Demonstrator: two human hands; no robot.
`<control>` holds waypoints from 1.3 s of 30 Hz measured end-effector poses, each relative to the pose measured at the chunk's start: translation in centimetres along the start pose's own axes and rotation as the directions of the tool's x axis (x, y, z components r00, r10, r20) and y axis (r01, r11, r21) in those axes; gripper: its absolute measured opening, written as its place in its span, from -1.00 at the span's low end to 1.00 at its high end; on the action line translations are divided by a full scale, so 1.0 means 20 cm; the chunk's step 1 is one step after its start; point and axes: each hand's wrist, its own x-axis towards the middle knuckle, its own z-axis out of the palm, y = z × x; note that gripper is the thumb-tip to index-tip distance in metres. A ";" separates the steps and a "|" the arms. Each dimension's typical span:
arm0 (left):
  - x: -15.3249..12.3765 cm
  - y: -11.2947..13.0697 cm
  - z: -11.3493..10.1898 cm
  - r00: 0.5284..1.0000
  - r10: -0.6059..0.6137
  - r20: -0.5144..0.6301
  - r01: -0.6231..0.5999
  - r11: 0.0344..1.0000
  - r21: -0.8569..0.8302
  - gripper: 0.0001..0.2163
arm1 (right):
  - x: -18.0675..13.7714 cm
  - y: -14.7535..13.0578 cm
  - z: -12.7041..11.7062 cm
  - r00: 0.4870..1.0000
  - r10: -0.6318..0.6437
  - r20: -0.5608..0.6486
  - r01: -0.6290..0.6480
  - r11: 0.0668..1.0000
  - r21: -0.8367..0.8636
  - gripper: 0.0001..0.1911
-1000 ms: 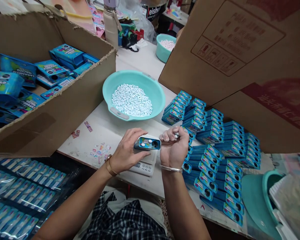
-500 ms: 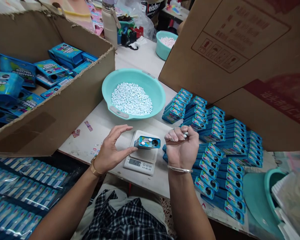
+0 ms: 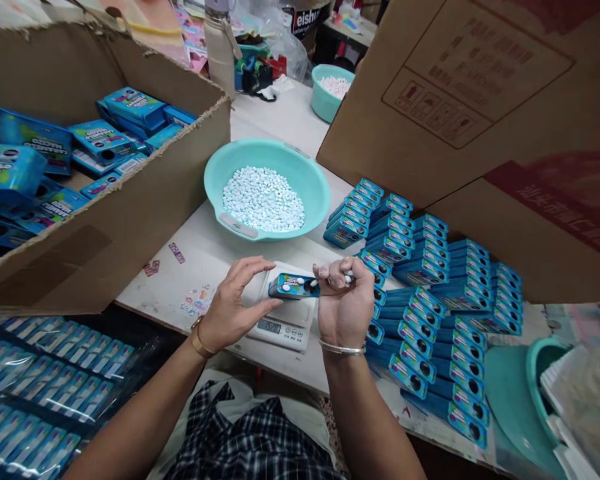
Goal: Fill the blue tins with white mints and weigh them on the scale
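A small blue candy box (image 3: 293,285) stands on the white digital scale (image 3: 280,333), with a dark round hole at the right of its top and white candies lying on that top. My left hand (image 3: 240,297) is open at the box's left side, thumb and fingers apart around it. Curled at the box's right end, my right hand (image 3: 347,297) holds a few white candies in its fingers, close to the hole. Behind the scale sits a turquoise basin (image 3: 217,173) with a heap of pale candies (image 3: 265,197).
Rows of blue boxes (image 3: 430,320) stand right of the scale. A cardboard carton (image 3: 145,220) with more blue boxes is at left, and a tall carton (image 3: 480,100) at right. Another basin (image 3: 325,103) sits at the back; packed boxes (image 3: 45,380) lie lower left.
My right hand has moved left from beside the scale to the box's hole. My left hand has shifted slightly right, closer to the box.
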 end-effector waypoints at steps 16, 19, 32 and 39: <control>0.00 -0.01 -0.03 0.999 0.021 -0.031 -0.020 1.000 0.015 -0.54 | 0.04 -0.11 -0.04 1.000 0.018 -0.003 -0.018 0.997 0.073 -0.75; 0.01 0.00 -0.02 0.999 0.021 -0.026 -0.021 1.000 0.014 -0.54 | 0.04 -0.10 -0.03 1.000 0.001 0.000 -0.001 0.999 0.039 -0.73; 0.03 0.01 0.01 0.995 0.091 0.036 -0.094 0.992 0.085 -0.50 | 0.06 -0.12 -0.14 0.981 0.157 0.112 -0.144 0.983 -0.116 -0.76; 0.12 0.07 0.07 0.980 0.194 0.046 -0.200 0.958 0.206 -0.64 | 0.08 -0.20 -0.21 0.977 0.189 0.096 -0.191 0.982 0.009 -0.75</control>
